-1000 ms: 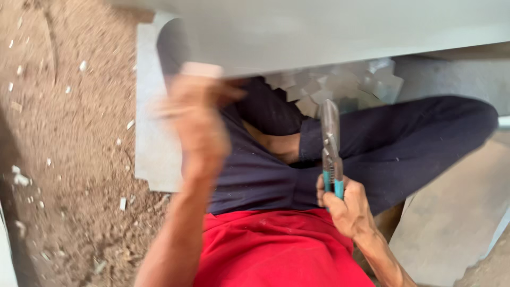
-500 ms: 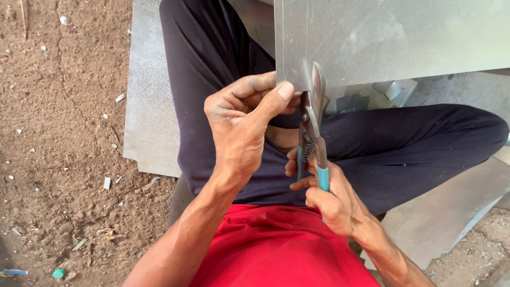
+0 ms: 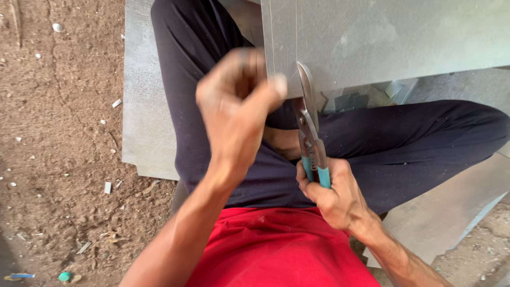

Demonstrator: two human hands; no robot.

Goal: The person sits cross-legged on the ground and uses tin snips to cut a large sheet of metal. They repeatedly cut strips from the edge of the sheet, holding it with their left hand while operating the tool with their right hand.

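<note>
Above the person's crossed legs, the grey metal sheet (image 3: 382,37) hangs tilted. Their left hand (image 3: 236,103) pinches its lower edge, while the right hand (image 3: 332,191) is clenched round teal-handled tin snips (image 3: 311,133), blades at that edge.

**Bare earth, flat grey sheets, daylight**

Brown dirt ground (image 3: 58,133) on the left, strewn with small pale offcuts (image 3: 108,187) and pebbles. Flat grey sheets (image 3: 143,106) laid over it, another slab (image 3: 451,212) at lower right. Soft, even daylight; no walls, windows or furniture in view.
</note>
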